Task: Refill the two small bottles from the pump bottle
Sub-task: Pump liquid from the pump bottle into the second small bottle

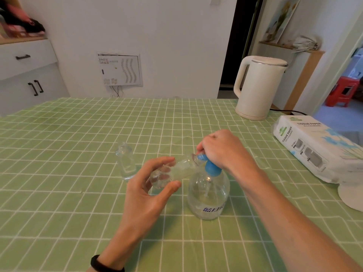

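Note:
A clear pump bottle [208,195] with a blue pump head [211,167] stands on the green checked tablecloth [59,173], partly filled with clear liquid. My right hand [224,150] rests curled over the pump head. My left hand [149,185] holds a small clear bottle [172,169] on its side, tilted, with its open mouth against the blue nozzle. The second small clear bottle [125,163] stands upright and uncapped, left of my hands.
A cream electric kettle [257,87] stands at the back right with its cord trailing. A tissue paper pack [314,148] lies at the right edge, with a white round object [351,195] in front of it. White cabinets stand beyond the table's left side.

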Demonstrator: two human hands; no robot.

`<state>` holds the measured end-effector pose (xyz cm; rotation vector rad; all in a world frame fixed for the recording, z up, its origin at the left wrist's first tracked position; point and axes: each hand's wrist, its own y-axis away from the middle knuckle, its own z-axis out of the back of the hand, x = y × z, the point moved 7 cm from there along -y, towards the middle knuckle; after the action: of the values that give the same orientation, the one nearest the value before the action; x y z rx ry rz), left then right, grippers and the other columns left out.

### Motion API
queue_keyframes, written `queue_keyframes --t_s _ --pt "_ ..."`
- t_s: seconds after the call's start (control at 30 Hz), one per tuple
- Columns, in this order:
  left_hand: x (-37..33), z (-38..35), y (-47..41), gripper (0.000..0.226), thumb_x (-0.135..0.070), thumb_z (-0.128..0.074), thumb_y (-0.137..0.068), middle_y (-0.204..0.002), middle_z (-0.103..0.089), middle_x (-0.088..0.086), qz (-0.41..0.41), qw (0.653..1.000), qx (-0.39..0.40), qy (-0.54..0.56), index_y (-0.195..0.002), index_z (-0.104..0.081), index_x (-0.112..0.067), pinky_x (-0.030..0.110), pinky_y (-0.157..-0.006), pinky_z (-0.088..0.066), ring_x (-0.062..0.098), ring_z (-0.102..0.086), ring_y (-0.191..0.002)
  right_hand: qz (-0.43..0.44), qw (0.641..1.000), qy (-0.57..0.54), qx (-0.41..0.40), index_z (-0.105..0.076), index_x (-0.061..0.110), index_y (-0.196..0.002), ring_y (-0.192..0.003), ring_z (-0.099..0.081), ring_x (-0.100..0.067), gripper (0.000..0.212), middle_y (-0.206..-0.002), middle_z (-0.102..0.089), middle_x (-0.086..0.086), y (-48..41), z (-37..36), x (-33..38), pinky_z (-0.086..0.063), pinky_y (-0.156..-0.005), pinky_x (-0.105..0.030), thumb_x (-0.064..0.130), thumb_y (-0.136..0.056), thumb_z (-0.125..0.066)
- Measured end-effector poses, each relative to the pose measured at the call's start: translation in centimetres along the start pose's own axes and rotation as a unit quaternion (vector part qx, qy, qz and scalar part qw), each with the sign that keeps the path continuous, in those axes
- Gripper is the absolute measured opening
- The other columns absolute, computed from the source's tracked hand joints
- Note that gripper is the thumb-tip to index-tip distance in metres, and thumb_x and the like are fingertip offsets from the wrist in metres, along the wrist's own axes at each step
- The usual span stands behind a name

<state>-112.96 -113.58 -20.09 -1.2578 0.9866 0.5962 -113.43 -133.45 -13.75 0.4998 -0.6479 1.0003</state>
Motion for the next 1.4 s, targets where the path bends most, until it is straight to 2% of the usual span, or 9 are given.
queue_keyframes --t_s 0.13,0.27,0.43,0.6,0.73,0.87,1.0,1.13,1.4 --pt "-0.1 -0.2 0.0 0.047 -0.014 -0.085 -0.077 -0.121 -0.076 -0.008 -0.001 1.000 0.000 0.009 -0.121 -0.071 -0.022 0.020 -0.093 -0.056 0.019 -0.072 -0.112 0.010 1.000 -0.003 -0.013 -0.078 0.000 -0.112 -0.106 -0.076 -0.036 0.041 -0.113 -0.081 -0.017 -0.1 0.7 0.3 -0.059 -0.101 -0.053 0.024 -0.097 -0.049" --pt "-0.5 -0.3 0.0 0.049 -0.031 -0.082 -0.077 -0.122 -0.076 -0.008 -0.004 1.000 0.001 0.022 -0.123 -0.071 -0.022 0.019 -0.093 -0.055 0.017 -0.072 -0.111 0.038 0.998 0.006 -0.044 -0.078 -0.002 -0.101 -0.067 -0.054 -0.024 0.041 -0.074 -0.067 -0.010 -0.3 1.4 0.8 -0.050 -0.070 -0.037 0.025 -0.096 -0.049" --pt "-0.5 -0.2 -0.2 0.046 -0.031 -0.082 -0.078 -0.122 -0.075 -0.006 -0.007 1.000 -0.001 0.017 -0.122 -0.071 -0.025 0.020 -0.093 -0.056 0.019 -0.072 -0.111 0.023 0.999 -0.034 -0.016 -0.081 0.000 -0.100 -0.108 -0.075 -0.039 0.037 -0.106 -0.082 -0.018 -0.2 0.5 0.3 -0.060 -0.100 -0.054 0.018 -0.095 -0.050" --pt "0.1 0.0 0.0 0.045 -0.015 -0.084 -0.079 -0.123 -0.076 -0.006 0.004 1.000 0.000 0.009 -0.121 -0.072 -0.025 0.029 -0.097 -0.058 0.022 -0.072 -0.115 0.014 1.000 -0.018 -0.015 -0.079 -0.002 -0.111 -0.118 -0.072 -0.039 0.038 -0.118 -0.079 -0.019 0.3 0.0 0.1 -0.057 -0.105 -0.057 0.018 -0.096 -0.050" --pt "-0.3 -0.2 -0.1 0.046 -0.023 -0.086 -0.078 -0.123 -0.076 -0.006 -0.003 1.000 0.002 0.012 -0.122 -0.071 -0.026 0.022 -0.093 -0.057 0.021 -0.073 -0.111 0.024 0.999 -0.006 -0.026 -0.078 -0.002 -0.112 -0.113 -0.073 -0.041 0.040 -0.116 -0.079 -0.019 0.2 0.8 0.5 -0.058 -0.102 -0.056 0.023 -0.097 -0.050" --pt "-0.3 -0.2 -0.1 0.049 -0.027 -0.085 -0.078 -0.123 -0.076 -0.007 -0.004 1.000 -0.001 0.021 -0.124 -0.071 -0.023 0.020 -0.092 -0.057 0.019 -0.073 -0.111 0.047 0.997 0.016 -0.050 -0.078 -0.003 -0.102 -0.069 -0.057 -0.027 0.041 -0.081 -0.074 -0.018 -0.2 1.4 0.9 -0.059 -0.076 -0.044 0.026 -0.097 -0.049" --pt "-0.4 -0.2 -0.2 0.047 -0.031 -0.082 -0.079 -0.123 -0.076 -0.007 -0.006 1.000 -0.001 0.023 -0.124 -0.071 -0.026 0.020 -0.092 -0.056 0.019 -0.073 -0.111 0.038 0.999 -0.016 -0.029 -0.077 -0.006 -0.107 -0.094 -0.076 -0.039 0.039 -0.111 -0.079 -0.023 -0.3 0.9 0.5 -0.060 -0.100 -0.057 0.020 -0.096 -0.049" --pt "0.2 0.0 -0.1 0.046 -0.025 -0.085 -0.080 -0.123 -0.076 -0.005 0.001 1.000 0.004 0.009 -0.124 -0.071 -0.026 0.026 -0.096 -0.058 0.022 -0.072 -0.114 0.024 0.999 -0.013 -0.020 -0.079 -0.003 -0.110 -0.116 -0.073 -0.040 0.038 -0.117 -0.079 -0.021 0.0 0.2 0.2 -0.058 -0.103 -0.057 0.018 -0.095 -0.051" --pt "-0.1 -0.3 -0.1 0.048 -0.024 -0.085 -0.079 -0.122 -0.076 -0.008 0.001 1.000 0.003 0.020 -0.124 -0.071 -0.022 0.019 -0.092 -0.056 0.017 -0.073 -0.111 0.047 0.997 0.007 -0.067 -0.077 -0.004 -0.097 -0.068 -0.059 -0.024 0.039 -0.096 -0.082 -0.016 -0.1 1.5 0.7 -0.057 -0.073 -0.040 0.025 -0.097 -0.050"
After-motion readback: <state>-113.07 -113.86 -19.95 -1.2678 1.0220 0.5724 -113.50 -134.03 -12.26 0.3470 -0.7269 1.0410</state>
